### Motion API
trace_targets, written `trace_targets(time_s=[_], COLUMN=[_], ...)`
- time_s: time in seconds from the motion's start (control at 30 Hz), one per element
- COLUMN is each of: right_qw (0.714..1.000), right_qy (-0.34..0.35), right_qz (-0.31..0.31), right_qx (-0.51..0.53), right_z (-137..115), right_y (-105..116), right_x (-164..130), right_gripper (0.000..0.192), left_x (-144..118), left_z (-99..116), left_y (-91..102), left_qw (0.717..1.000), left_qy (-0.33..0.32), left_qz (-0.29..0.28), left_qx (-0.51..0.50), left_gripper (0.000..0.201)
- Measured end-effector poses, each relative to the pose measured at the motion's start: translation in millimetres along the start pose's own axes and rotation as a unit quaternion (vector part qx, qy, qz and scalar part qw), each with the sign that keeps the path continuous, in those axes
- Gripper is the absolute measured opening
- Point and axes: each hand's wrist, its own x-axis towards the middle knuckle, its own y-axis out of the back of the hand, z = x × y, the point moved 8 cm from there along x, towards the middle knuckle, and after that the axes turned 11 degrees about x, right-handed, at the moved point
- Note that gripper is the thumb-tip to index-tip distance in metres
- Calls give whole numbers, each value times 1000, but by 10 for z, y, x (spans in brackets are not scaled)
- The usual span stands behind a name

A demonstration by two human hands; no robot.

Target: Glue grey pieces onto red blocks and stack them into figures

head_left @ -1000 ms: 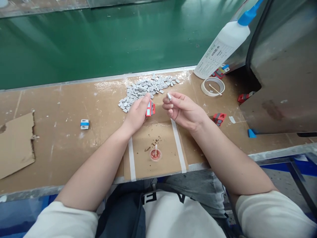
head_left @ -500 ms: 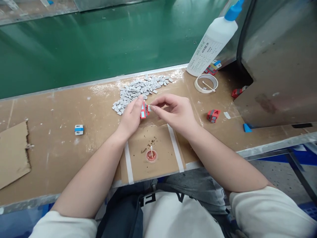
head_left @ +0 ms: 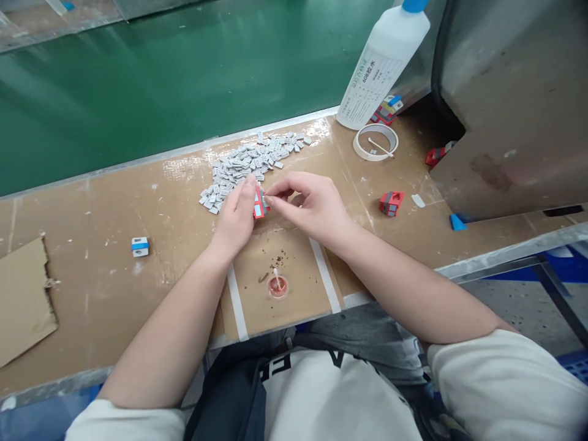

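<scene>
My left hand [head_left: 237, 211] is closed around a small red toy part [head_left: 258, 204] with light-blue panels, seen only in part past the fingers. Thumb and forefinger of my right hand [head_left: 309, 202] are pinched together against its right side, on a small light-grey piece largely hidden by the fingertips. Just beyond my left hand lies a heap of small grey plastic pieces [head_left: 248, 162]. Below both hands, a little clear cup [head_left: 278, 286] of reddish liquid has a cotton swab [head_left: 276, 277] standing in it.
A white glue bottle [head_left: 383, 64] stands at the back right, beside a tape roll [head_left: 357, 147] with a swab on it. Another red part [head_left: 391, 204] sits to the right, a blue-and-white block [head_left: 140, 247] to the left. Torn cardboard [head_left: 22, 300] lies far left. A metal housing [head_left: 519, 122] bounds the right.
My right fingertips have moved in to the red toy part, bringing the small grey piece against its side. The whole view has shifted slightly.
</scene>
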Motion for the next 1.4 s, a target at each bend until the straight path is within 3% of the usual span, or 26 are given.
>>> trace_targets(time_s=[0.33, 0.53, 0.77, 1.2, 1.4], right_qw=[998, 988, 968, 985, 991], right_qy=[44, 129, 219, 172, 128], right_qz=[-19, -50, -38, 0, -20], right_qx=[-43, -73, -116, -33, 26], right_z=[-13, -151, -275, -211, -164], right_y=[-64, -126, -179, -180, -211], right_x=[-5, -46, -114, -106, -80], right_gripper=[13, 18, 25, 18, 16], left_x=[4, 1, 5, -96, -124], left_z=[-46, -37, 102, 113, 92], left_y=[6, 18, 61, 134, 170], left_qw=[1000, 1000, 990, 987, 982], left_qy=[-16, -25, -133, -144, -164], left_qz=[3, -14, 14, 70, 89], left_qx=[17, -2, -41, -7, 10], left_gripper=[60, 70, 69, 64, 63])
